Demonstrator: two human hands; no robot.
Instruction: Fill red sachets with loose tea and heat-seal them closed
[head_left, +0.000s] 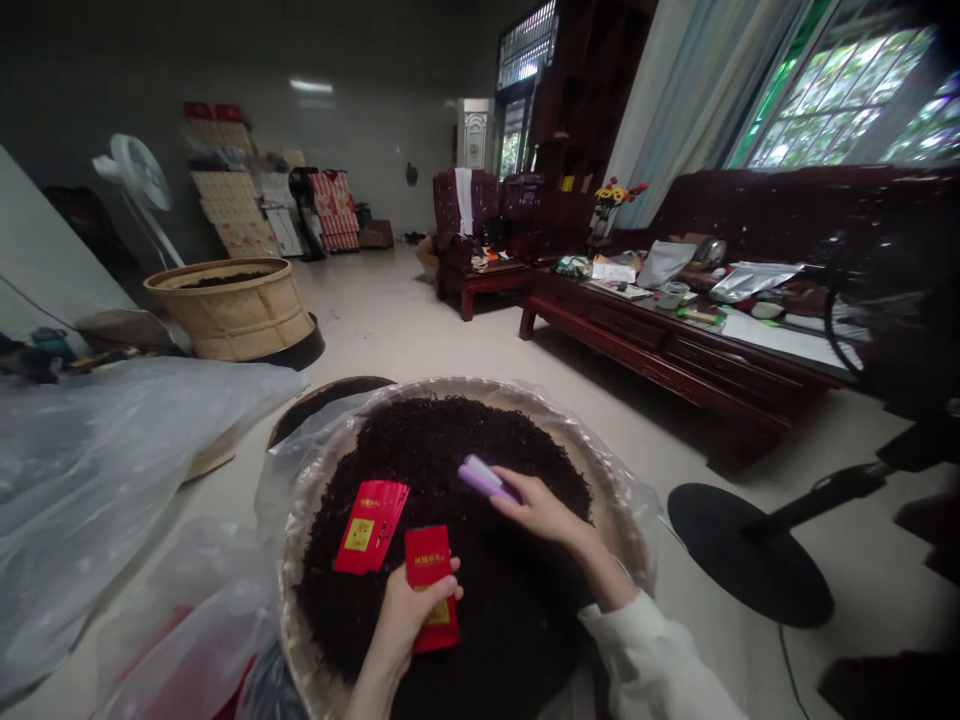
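Observation:
A large round basket lined with clear plastic holds dark, dry, twisted leaves that look like tea. Above them, my left hand grips a red packet with gold print and a yellow label, thumb across its front; whether it is one packet or a stack I cannot tell. My right hand is closed around a light purple oblong object, its kind unclear, held over the leaves. To the left, a fanned stack of similar red packets lies on the leaves.
A second woven basket with dark contents stands at the back left near a white fan. Plastic sheeting covers the left floor. A black round stand base is at right, below a cluttered wooden table.

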